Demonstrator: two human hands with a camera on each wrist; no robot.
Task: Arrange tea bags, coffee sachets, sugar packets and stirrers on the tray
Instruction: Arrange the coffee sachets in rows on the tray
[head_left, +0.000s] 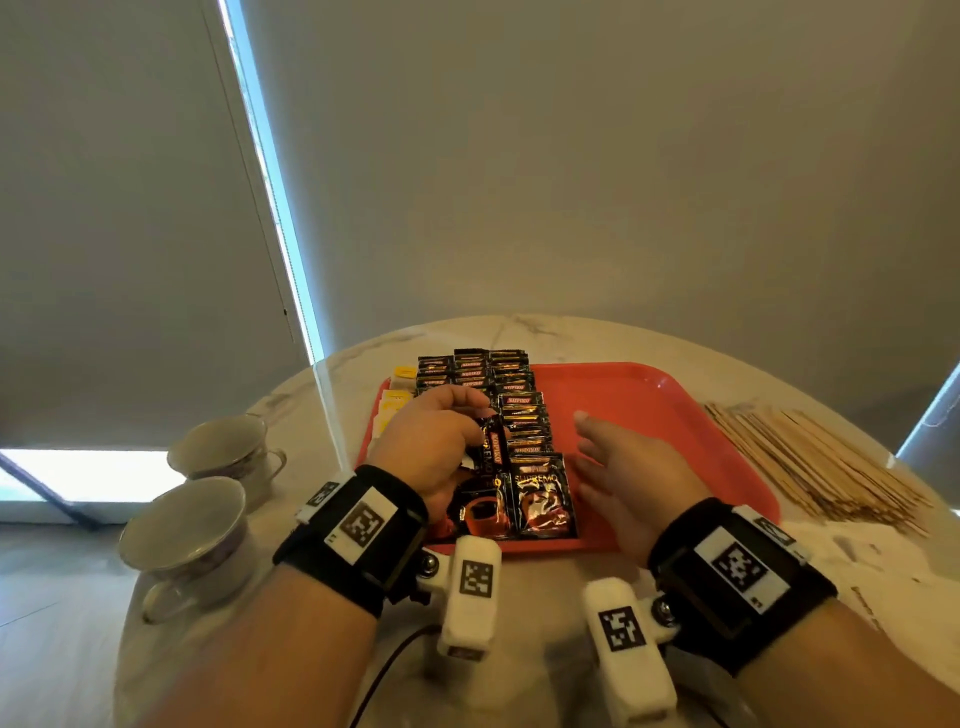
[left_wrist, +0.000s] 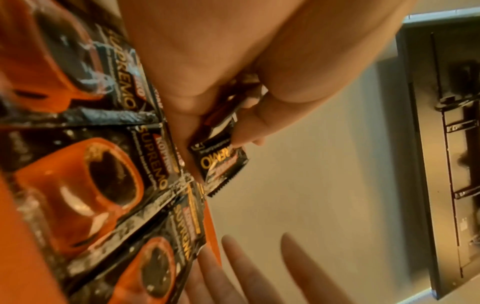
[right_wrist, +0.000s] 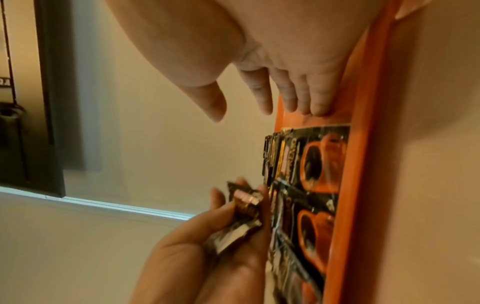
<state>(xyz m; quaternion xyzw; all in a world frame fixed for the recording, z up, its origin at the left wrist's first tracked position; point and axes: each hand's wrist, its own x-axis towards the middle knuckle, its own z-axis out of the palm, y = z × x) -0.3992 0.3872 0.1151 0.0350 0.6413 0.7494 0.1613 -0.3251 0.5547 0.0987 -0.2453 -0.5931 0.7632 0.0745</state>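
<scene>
coffee sachet (left_wrist: 218, 162) pinched in left hand (head_left: 431, 441) grip, above tray (head_left: 649, 410); right hand (head_left: 623, 467) flat beside

The left hand (head_left: 431, 441) hides the middle sachets (head_left: 491, 457); tea bags (head_left: 395, 402) at 10 o'clock stay unreadable.

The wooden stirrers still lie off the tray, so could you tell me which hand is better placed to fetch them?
Probably the right hand: it is open, holds nothing, and is nearer the wooden stirrers. The left hand grips a coffee sachet.
</scene>
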